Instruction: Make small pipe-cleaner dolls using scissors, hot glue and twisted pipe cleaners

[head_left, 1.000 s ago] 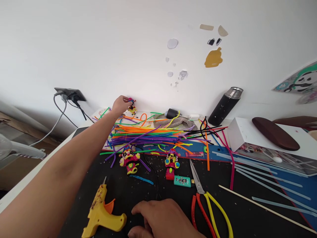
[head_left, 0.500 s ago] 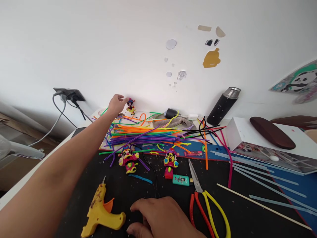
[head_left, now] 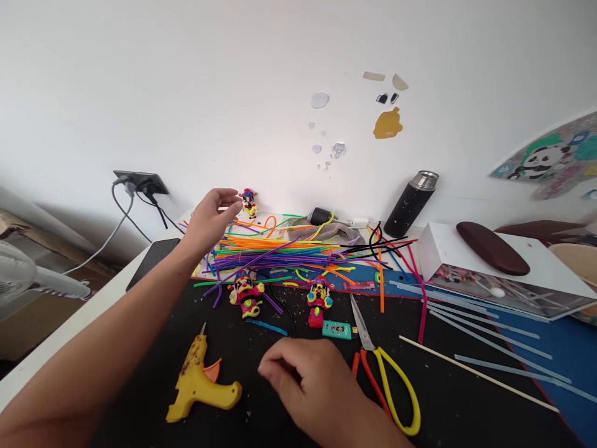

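My left hand (head_left: 212,214) reaches to the back of the table, fingers apart and empty. Right beside its fingertips a small colourful figurine (head_left: 249,204) stands upright against the wall. Low in the middle, over the black mat, my right hand (head_left: 317,379) is curled with thumb and index finger together; I see nothing between them. Ahead of it lie a pink doll figure (head_left: 245,295), another pink and yellow doll figure (head_left: 319,302), a blue twisted pipe cleaner (head_left: 267,326) and a teal USB stick (head_left: 336,330). Scissors (head_left: 382,367) with red and yellow handles lie beside my right hand.
A yellow hot glue gun (head_left: 200,382) lies on the left. Bundled pipe cleaners (head_left: 280,252) spread across the back. A black thermos (head_left: 408,208) leans against the wall. On the right are glue sticks (head_left: 494,330), a wooden stick (head_left: 476,372) and a white box (head_left: 433,249) under a brown case (head_left: 492,247).
My left hand has let go of the small figurine and drawn slightly away from it. My right hand has risen a little, and its thumb and index finger have come together. The view has shifted slightly.
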`<action>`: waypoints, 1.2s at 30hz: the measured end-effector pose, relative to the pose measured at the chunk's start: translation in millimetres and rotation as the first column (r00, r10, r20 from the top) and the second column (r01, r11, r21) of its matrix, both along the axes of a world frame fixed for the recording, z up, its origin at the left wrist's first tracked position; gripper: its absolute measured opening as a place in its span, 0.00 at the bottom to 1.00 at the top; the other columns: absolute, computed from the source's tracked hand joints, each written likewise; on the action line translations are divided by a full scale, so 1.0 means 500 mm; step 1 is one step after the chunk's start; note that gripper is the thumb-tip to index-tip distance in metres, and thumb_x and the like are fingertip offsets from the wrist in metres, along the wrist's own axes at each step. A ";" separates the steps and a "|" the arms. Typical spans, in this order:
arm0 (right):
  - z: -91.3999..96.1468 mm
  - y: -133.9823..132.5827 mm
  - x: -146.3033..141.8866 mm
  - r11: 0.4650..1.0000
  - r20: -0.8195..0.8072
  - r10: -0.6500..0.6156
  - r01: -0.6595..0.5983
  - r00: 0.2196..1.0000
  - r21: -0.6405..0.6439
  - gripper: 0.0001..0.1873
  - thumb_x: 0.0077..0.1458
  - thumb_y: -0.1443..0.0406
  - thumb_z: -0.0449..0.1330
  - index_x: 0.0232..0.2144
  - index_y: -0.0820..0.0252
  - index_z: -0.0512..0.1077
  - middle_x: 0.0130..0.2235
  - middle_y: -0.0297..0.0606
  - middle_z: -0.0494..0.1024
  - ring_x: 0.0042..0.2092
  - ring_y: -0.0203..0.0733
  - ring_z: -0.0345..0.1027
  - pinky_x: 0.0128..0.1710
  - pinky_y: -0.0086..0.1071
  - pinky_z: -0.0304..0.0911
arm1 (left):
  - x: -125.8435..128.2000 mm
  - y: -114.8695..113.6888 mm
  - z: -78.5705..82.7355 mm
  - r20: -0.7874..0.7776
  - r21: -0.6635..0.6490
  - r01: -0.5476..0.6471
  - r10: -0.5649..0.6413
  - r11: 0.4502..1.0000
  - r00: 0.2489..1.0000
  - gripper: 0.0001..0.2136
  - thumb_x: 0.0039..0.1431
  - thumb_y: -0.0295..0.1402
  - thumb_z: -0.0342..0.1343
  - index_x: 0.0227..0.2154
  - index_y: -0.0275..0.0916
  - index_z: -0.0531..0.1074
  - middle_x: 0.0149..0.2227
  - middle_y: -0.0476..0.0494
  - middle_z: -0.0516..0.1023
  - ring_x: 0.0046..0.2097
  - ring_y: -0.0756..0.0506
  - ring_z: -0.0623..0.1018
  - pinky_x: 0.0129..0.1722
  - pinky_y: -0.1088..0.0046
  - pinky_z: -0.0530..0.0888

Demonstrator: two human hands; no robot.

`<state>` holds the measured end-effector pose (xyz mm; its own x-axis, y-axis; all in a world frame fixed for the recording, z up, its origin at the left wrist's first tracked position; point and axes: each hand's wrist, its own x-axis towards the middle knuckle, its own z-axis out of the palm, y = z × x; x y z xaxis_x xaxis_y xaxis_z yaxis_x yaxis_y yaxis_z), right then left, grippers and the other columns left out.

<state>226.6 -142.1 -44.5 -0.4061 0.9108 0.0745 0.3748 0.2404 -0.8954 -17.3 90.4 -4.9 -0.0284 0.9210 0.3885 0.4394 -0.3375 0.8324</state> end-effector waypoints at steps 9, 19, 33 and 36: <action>0.010 0.076 0.084 0.840 -0.599 -0.520 0.492 0.609 -0.228 0.25 0.63 0.46 0.64 0.24 0.57 0.67 0.15 0.22 0.53 0.16 0.30 0.47 0.18 0.28 0.42 | 0.074 -0.201 0.043 -0.124 -0.098 0.277 -0.288 0.956 0.950 0.16 0.64 0.49 0.61 0.43 0.43 0.79 0.45 0.42 0.84 0.47 0.39 0.81 0.48 0.62 0.75; 0.000 0.109 0.104 0.784 -0.715 -0.581 0.506 0.390 -0.361 0.31 0.55 0.45 0.70 0.19 0.57 0.60 0.15 0.22 0.53 0.15 0.27 0.46 0.16 0.25 0.39 | 0.079 -0.291 0.029 -0.346 -0.194 0.338 -0.387 0.921 0.855 0.14 0.65 0.49 0.58 0.41 0.46 0.81 0.41 0.48 0.85 0.42 0.41 0.81 0.41 0.68 0.74; -0.002 0.108 0.102 0.797 -0.696 -0.577 0.482 0.428 -0.365 0.31 0.53 0.43 0.71 0.19 0.57 0.62 0.15 0.22 0.54 0.15 0.27 0.46 0.16 0.25 0.39 | 0.063 -0.245 0.005 -0.002 -0.098 0.147 -0.148 0.984 0.989 0.14 0.59 0.46 0.62 0.25 0.43 0.77 0.26 0.46 0.79 0.32 0.43 0.75 0.34 0.68 0.71; 0.000 0.103 0.096 0.813 -0.691 -0.562 0.456 0.454 -0.361 0.31 0.55 0.44 0.69 0.19 0.56 0.61 0.15 0.22 0.54 0.16 0.27 0.47 0.16 0.25 0.39 | 0.054 -0.244 -0.010 0.069 -0.068 0.149 -0.144 0.986 0.987 0.14 0.61 0.44 0.61 0.24 0.43 0.73 0.24 0.48 0.72 0.30 0.44 0.71 0.33 0.67 0.68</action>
